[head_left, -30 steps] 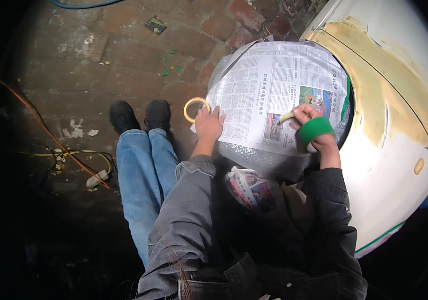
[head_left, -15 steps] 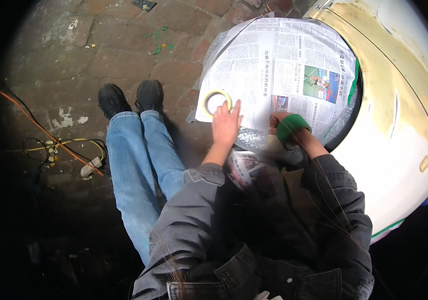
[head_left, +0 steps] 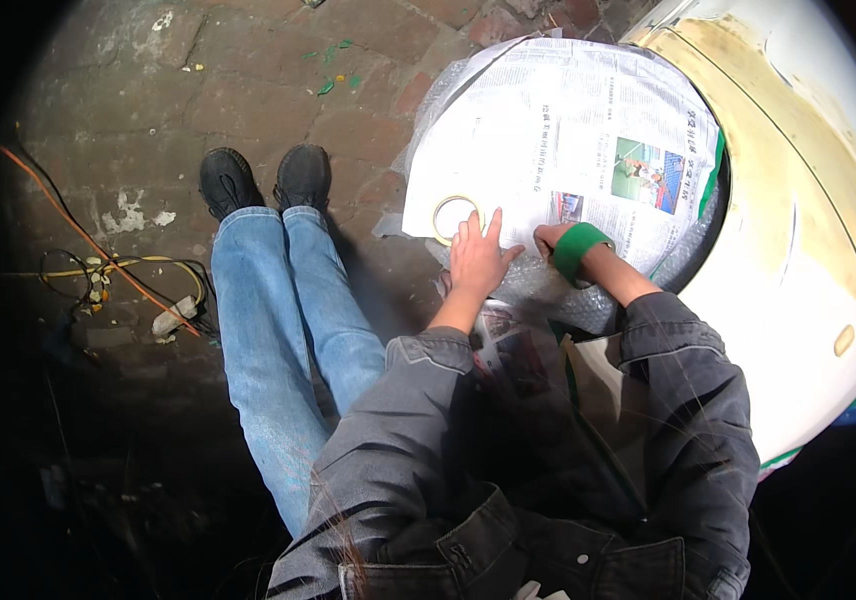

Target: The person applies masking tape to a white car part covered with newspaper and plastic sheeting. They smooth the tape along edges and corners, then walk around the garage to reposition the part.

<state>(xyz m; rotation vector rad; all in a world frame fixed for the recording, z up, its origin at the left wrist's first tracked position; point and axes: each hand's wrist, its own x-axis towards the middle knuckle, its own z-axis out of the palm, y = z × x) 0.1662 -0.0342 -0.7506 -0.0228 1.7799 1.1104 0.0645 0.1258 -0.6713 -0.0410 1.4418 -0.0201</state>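
Observation:
A sheet of newspaper (head_left: 508, 130) covers a rounded opening beside a cream-coloured car body panel (head_left: 778, 290), with bubble wrap (head_left: 588, 308) under its near edge. My left hand (head_left: 478, 262) rests on the sheet's near left part, fingers spread and thumb out. Its fingertips touch or overlap a roll of pale yellow masking tape (head_left: 436, 218) lying flat there. Close by on the right, my right hand (head_left: 550, 238) has its fingers curled at the paper's near edge. Whatever they pinch is hidden. A roll of green tape (head_left: 574, 252) sits around my right wrist.
Below my hands are more printed paper (head_left: 508, 345) and a pale panel edged with green tape (head_left: 603, 370). An orange cable (head_left: 58, 205) and tangled cords lie on the brick floor (head_left: 248, 90) at left. Green scraps (head_left: 327, 88) lie farther off.
My left hand has shifted slightly right, its thumb now spread away from the fingers. The masking tape roll has slid a little right and nearer. My right hand stays at the paper's edge.

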